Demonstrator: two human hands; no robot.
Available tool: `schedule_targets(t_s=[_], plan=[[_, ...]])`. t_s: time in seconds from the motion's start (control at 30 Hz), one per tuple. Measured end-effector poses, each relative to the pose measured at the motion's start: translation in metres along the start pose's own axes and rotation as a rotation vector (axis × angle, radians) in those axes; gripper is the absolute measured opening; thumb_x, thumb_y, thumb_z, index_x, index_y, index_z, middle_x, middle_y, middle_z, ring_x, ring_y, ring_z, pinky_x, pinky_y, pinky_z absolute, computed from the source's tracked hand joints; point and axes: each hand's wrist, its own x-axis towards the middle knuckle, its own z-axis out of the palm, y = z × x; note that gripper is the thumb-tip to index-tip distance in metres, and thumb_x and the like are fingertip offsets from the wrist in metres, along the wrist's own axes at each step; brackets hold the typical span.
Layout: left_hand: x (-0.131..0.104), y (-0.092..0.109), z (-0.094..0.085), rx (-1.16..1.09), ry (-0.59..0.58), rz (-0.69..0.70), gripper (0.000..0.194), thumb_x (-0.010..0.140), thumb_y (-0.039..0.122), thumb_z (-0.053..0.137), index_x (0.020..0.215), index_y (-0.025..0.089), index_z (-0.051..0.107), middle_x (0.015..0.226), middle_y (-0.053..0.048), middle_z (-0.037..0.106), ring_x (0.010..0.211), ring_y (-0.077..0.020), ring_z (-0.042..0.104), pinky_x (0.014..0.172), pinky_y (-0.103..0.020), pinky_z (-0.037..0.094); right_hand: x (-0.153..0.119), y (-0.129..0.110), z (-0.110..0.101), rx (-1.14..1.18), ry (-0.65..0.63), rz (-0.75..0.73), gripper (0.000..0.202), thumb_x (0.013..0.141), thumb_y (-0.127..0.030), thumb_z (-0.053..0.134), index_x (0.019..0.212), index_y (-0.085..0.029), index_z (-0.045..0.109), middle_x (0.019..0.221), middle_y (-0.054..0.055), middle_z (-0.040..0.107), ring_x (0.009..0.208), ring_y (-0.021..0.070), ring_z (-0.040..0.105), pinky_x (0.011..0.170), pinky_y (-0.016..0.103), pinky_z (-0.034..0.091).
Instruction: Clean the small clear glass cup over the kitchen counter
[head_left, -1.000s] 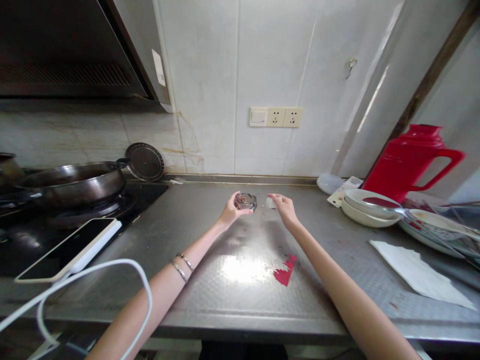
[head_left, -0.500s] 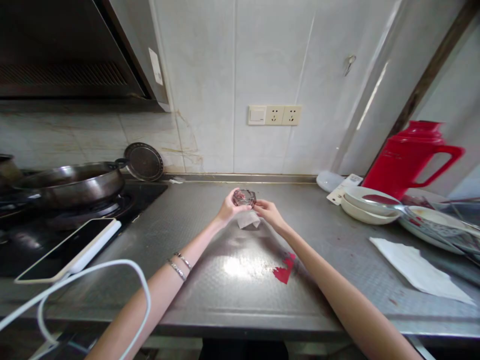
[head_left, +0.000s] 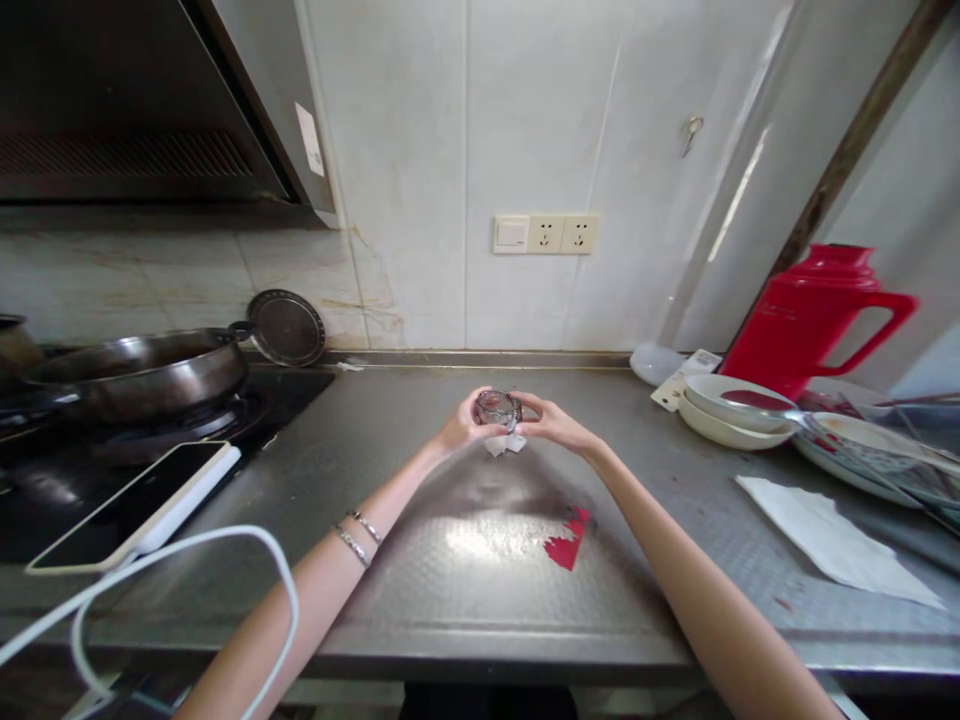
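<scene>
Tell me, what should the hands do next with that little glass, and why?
Probably rub the small white tissue around the small clear glass cup: the left hand holds the cup above the steel counter, and the right hand presses the tissue against it.

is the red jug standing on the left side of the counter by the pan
No, the red jug stands at the far right of the counter, while the pan sits on the stove at the left.

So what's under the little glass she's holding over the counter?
A crumpled white tissue hangs just below the small glass, held between left hand and right hand. Fingers hide the glass's underside.
</scene>
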Motion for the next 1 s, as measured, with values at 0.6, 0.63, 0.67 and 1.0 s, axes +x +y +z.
schedule_targets(t_s=[0.6, 0.63, 0.67, 1.0], plan=[[0.0, -0.001, -0.009, 0.073, -0.205, -0.129, 0.107, 0.046, 0.019, 0.089, 0.139, 0.014, 0.036, 0.127, -0.019, 0.056, 0.117, -0.0281, 0.055, 0.105, -0.047, 0.035, -0.002, -0.013, 0.007, -0.077, -0.033, -0.076, 0.058, 0.056, -0.037, 0.084, 0.108, -0.017, 0.067, 0.108, 0.008, 0.069, 0.101, 0.0276, 0.064, 0.092, 0.041, 0.049], [0.0, 0.0, -0.011, 0.078, -0.215, -0.135, 0.108, 0.046, 0.018, 0.089, 0.14, 0.014, 0.036, 0.128, -0.019, 0.056, 0.119, -0.0288, 0.054, 0.106, -0.048, 0.034, -0.002, -0.012, 0.008, -0.101, -0.014, -0.073, 0.057, 0.055, -0.037, 0.084, 0.106, -0.017, 0.068, 0.106, 0.008, 0.069, 0.1, 0.0275, 0.064, 0.092, 0.042, 0.049], [0.001, 0.0, -0.014, 0.087, -0.227, -0.139, 0.108, 0.046, 0.017, 0.089, 0.14, 0.014, 0.036, 0.129, -0.02, 0.056, 0.121, -0.0291, 0.052, 0.107, -0.048, 0.033, -0.002, -0.011, 0.009, -0.127, 0.008, -0.07, 0.058, 0.054, -0.036, 0.085, 0.105, -0.016, 0.068, 0.105, 0.008, 0.069, 0.1, 0.0273, 0.064, 0.092, 0.042, 0.048], [0.001, 0.014, -0.022, 0.287, -0.346, -0.055, 0.075, 0.051, 0.016, 0.086, 0.12, 0.016, 0.056, 0.121, -0.015, 0.062, 0.111, -0.0251, 0.058, 0.102, -0.043, 0.039, 0.0, -0.005, 0.014, -0.229, 0.057, -0.162, 0.061, 0.058, -0.038, 0.083, 0.112, -0.017, 0.064, 0.107, 0.008, 0.065, 0.103, 0.0234, 0.061, 0.095, 0.038, 0.046]])
